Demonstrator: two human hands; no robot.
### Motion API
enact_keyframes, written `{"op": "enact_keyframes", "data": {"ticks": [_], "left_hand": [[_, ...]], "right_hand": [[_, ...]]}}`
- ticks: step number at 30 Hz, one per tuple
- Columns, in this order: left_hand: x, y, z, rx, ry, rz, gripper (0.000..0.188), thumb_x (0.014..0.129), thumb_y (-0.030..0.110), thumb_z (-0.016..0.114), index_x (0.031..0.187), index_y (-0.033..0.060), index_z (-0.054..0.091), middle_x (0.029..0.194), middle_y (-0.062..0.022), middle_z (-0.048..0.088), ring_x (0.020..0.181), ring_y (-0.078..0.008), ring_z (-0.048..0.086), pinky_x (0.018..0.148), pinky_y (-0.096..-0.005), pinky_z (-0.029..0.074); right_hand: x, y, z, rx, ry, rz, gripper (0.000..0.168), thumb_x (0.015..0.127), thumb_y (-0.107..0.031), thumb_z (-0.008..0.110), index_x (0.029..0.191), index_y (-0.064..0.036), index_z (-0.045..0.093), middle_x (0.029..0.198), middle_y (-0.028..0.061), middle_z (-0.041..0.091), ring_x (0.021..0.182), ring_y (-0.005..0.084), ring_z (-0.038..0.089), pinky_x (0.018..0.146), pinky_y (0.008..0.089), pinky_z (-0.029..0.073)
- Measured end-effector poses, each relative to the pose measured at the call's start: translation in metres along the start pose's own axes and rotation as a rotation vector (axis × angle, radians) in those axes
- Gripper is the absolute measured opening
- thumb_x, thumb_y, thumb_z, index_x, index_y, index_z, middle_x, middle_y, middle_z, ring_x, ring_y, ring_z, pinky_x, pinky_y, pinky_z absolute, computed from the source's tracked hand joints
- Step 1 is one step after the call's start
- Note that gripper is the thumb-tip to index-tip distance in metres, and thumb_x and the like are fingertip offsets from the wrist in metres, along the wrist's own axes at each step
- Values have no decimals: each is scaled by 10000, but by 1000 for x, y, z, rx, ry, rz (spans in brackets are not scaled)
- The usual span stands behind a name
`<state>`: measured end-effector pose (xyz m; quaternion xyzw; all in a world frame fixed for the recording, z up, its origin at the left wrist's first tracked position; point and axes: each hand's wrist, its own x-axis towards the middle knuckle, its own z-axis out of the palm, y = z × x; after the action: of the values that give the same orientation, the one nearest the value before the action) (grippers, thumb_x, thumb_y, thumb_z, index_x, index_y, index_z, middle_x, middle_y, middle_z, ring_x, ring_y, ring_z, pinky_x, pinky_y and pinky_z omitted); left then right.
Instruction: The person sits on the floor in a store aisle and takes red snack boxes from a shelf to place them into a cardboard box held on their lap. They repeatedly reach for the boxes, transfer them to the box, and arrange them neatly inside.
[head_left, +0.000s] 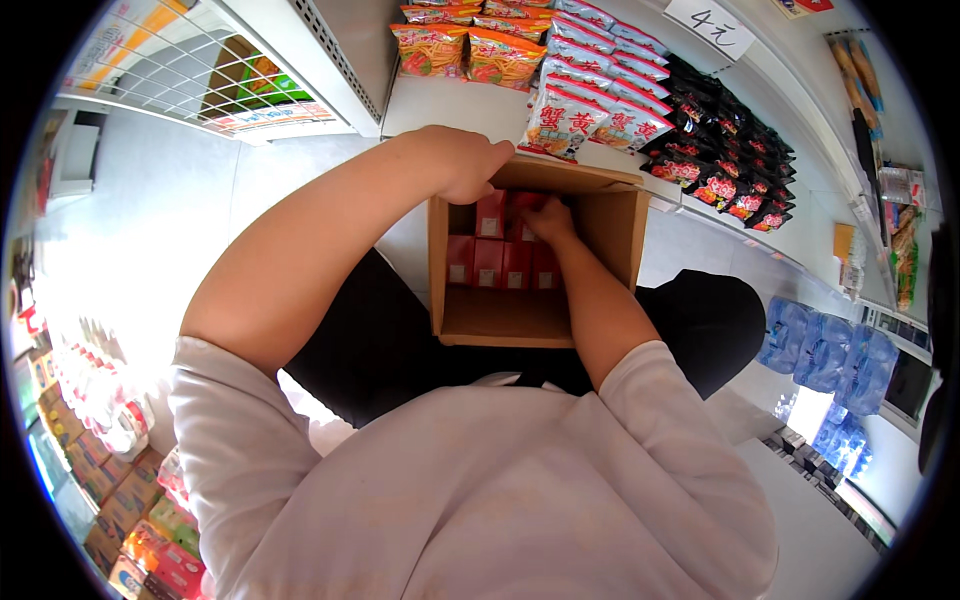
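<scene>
An open cardboard box (510, 326) stands between my knees with its mouth towards me. Inside, several small red packs (488, 262) with pale labels are lined up in rows. My left hand (465, 165) is at the box's back left corner, its fingers and thumb on either side of the back rim. Down in the box, my right hand (553, 222) has its fingers on a red pack (523, 204) in the back row. Shadow and the fingers hide part of that pack.
Behind the box, a white shelf (450, 105) holds orange snack bags (506, 56), white-and-red bags (566, 120) and black bags (724, 150). A handwritten price card (709, 28) hangs above. A wire rack (225, 90) is at left; blue water jugs (825, 349) stand at right.
</scene>
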<state>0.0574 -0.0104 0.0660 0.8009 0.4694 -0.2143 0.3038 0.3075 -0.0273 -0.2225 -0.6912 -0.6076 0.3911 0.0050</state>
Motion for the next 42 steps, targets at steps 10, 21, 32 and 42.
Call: {"op": "enact_keyframes", "data": {"ticks": [10, 21, 32, 42], "left_hand": [[2, 0, 7, 20, 17, -2, 333, 1002, 177, 585, 1293, 45, 492, 1157, -187, 680, 1114, -384, 661, 877, -499, 537], [11, -7, 5, 55, 115, -2, 558, 888, 14, 617, 1422, 158, 544, 1162, -153, 713, 1099, -356, 687, 889, -479, 560], [3, -4, 0, 68, 61, -26, 626, 895, 39, 619, 1483, 203, 482, 1232, -147, 696, 1187, -345, 659, 901, -470, 558], [5, -7, 8, 68, 114, -27, 430, 976, 208, 616, 1402, 193, 560, 1230, -155, 698, 1171, -358, 662, 920, -487, 549]], "right_hand": [[-5, -24, 1, -543, -302, -179, 554, 857, -359, 714, 1249, 32, 689, 1284, 286, 667, 1194, 390, 658, 1032, 431, 515], [-119, -188, -148, -413, -692, -441, 474, 985, -454, 567, 1011, -32, 782, 915, 160, 762, 865, 284, 724, 793, 423, 543], [-203, -293, -411, -89, 1149, -1285, 366, 904, -52, 683, 1267, -98, 660, 1118, 82, 686, 923, 172, 677, 802, 300, 551], [-204, -322, -460, -608, 1078, -945, 458, 796, -167, 767, 1178, 0, 578, 1110, 241, 661, 1144, 424, 609, 970, 502, 499]]}}
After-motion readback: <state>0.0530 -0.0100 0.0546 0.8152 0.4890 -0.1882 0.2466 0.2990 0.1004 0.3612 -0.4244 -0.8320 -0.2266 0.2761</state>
